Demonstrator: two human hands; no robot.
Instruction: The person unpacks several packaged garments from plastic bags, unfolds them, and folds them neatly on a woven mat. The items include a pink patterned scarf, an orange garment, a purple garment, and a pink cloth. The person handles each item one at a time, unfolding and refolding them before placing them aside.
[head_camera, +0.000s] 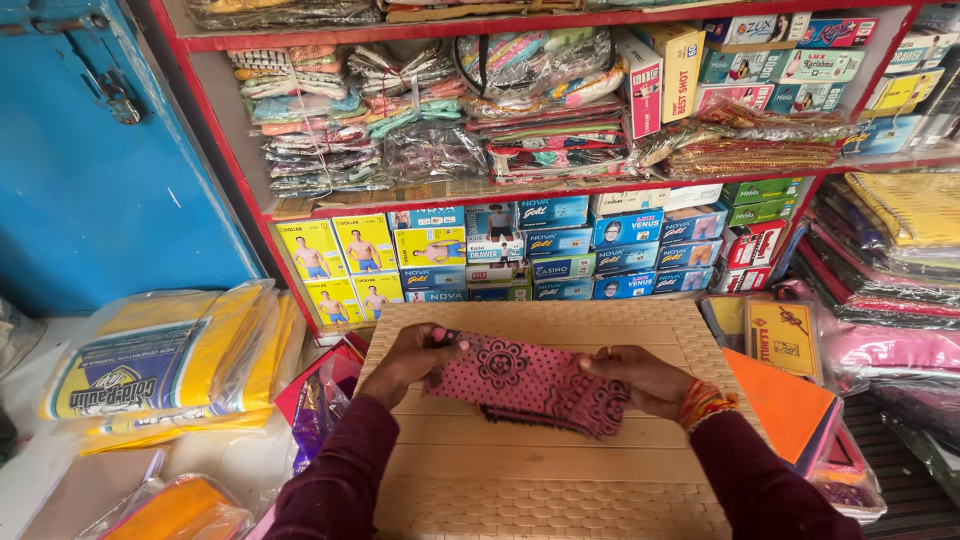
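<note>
While both hands gripped it from opposite ends, the folded pink printed cloth (530, 385) hung just above a woven cane board (545, 470), its long axis running left to right across the person's front and tilting slightly down toward the right. The left hand (415, 358) pinched its upper left corner with fingers curled shut; the right hand (640, 378), bangles at the wrist, closed on the right end. Neither hand was nearer. Farther out, a clear bag (175, 360) held yellow cloth at the left, an orange packet (785, 405) lay at the right, and red shelves (540, 190) carried stacked boxes and bagged fabrics.
</note>
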